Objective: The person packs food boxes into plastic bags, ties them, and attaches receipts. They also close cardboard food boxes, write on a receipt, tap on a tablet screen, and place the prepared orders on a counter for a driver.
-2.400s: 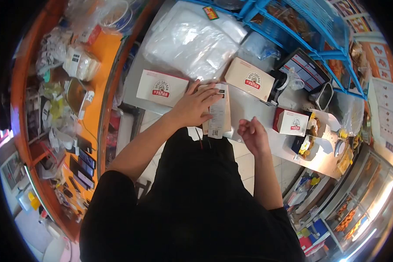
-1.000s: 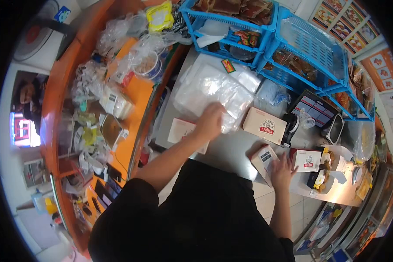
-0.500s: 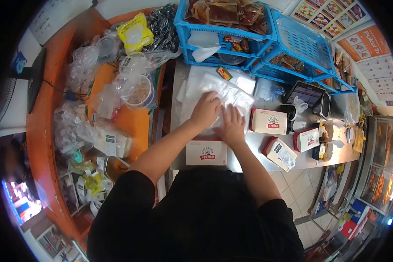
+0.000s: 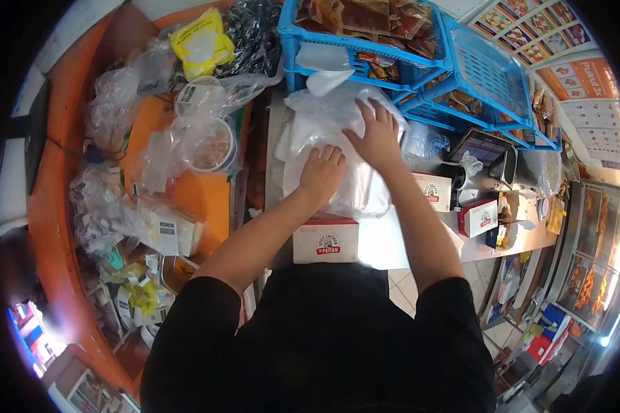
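Stack of clear plastic bags (image 4: 357, 184) lies flat on the metal counter (image 4: 389, 251), straight in front of the person, prob. kept central so both hands reach it w/o stretching. L hand (image 4: 324, 173) sits on the stack, fingers part-curled; can't tell if they pinch a layer or just press, maybe steadying the pile b/c slick film slides. R hand (image 4: 377, 138) is farther up by the stack's far right side, thumb & fingers spread over the film. Printed carton (image 4: 326, 244) is at the near edge, just this side of the bags; its lid looks shut, contents n/a. More cartons stand to the R, incl. a second carton (image 4: 434, 191) & a red-sided carton (image 4: 480, 218), prob. grouped there to leave the bags room. Beyond, blue basket (image 4: 365, 51) holds flat packs of dark reddish-brown stuff, tiered prob. to save counter space; small red packets (image 4: 379, 69) sit on the level below. Over L, white tub (image 4: 229, 160) on the orange counter (image 4: 213, 196) has pale brownish bits inside, type unclear. Far R, display case (image 4: 606, 255) holds orange-brown food pieces.
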Tool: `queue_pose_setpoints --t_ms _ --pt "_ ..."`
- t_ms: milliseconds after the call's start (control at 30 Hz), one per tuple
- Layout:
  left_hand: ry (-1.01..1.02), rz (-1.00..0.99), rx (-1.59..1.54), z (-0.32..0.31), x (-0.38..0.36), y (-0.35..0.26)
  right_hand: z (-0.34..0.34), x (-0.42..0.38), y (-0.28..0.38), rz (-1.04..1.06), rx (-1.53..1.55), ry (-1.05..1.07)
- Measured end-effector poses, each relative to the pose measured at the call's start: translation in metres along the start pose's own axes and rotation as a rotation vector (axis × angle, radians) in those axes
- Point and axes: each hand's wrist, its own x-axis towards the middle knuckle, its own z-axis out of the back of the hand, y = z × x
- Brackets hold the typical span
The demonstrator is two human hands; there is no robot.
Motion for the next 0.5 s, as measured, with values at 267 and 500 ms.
queue_pose_setpoints --t_ms 267,500 --pt "-0.053 -0.235 -0.170 -0.004 -0.018 0.012 -0.003 -0.186 0.008 -0.369 0.357 0.340" --pt "-0.099 0.216 -0.704 0.076 0.036 0.017 -0.001 -0.159 0.006 -0.420 0.288 0.503"
